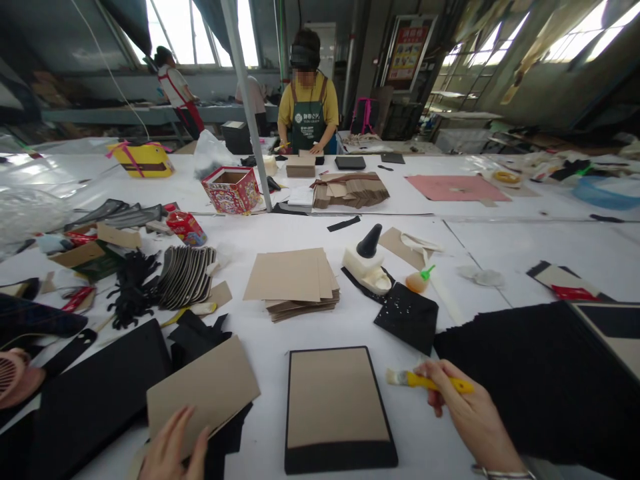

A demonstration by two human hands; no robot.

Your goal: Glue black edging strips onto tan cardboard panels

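Observation:
My right hand [457,397] grips a paste brush [440,383] by its yellow handle, with the pale bristles pointing left just above the white tabletop. At lower left, my left hand [173,443] rests on a tan cardboard sheet [205,393], its fingers apart on the surface. The sheet lies tilted over black pieces. Between my hands is a black-edged panel [336,400] faced with tan board, a wider black strip along its near side. It lies flat, and neither hand touches it.
A stack of cardboard sheets [287,277] lies ahead, beside a white container [367,267] with a black cone on it. Black material [540,380] covers the right side. Curved strips [185,273] and a red carton [186,227] sit left. A co-worker [307,107] stands across the table.

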